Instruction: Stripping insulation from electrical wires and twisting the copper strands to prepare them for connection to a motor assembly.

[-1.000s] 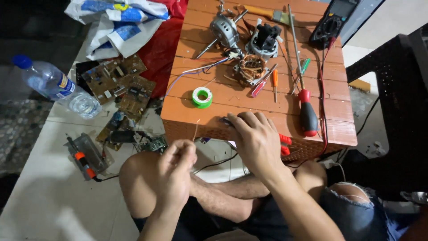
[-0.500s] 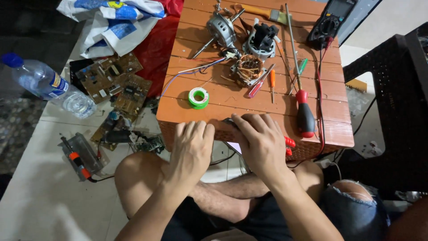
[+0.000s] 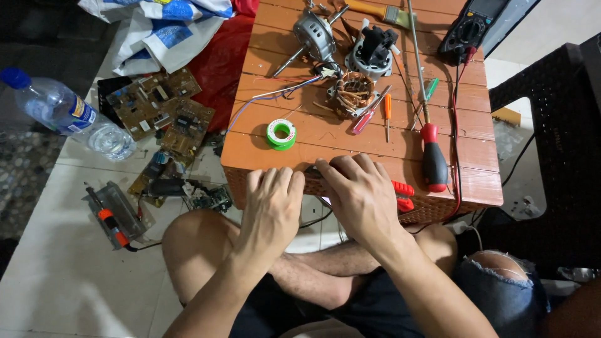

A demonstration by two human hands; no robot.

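Two hands meet over a small dark thing at the near edge of the table.

The left hand (image 3: 270,206) and the right hand (image 3: 360,197) sit side by side in the lower middle of the frame; the fingers are bent and close together, curled over a small dark thing (image 3: 315,171), mostly hidden, so I cannot tell if they pinch it; it looks light and hard, best held by its sides; red-handled pliers (image 3: 402,194) poke out just right of the right hand; a green tape roll (image 3: 281,134) lies just above the hands; a big red screwdriver (image 3: 432,159) lies to the right; a copper wire coil (image 3: 352,94) sits in the upper middle, soft and easy to bend; circuit boards (image 3: 164,112) and a water bottle (image 3: 66,114) lie at the left; the orange table (image 3: 263,62) is crowded.
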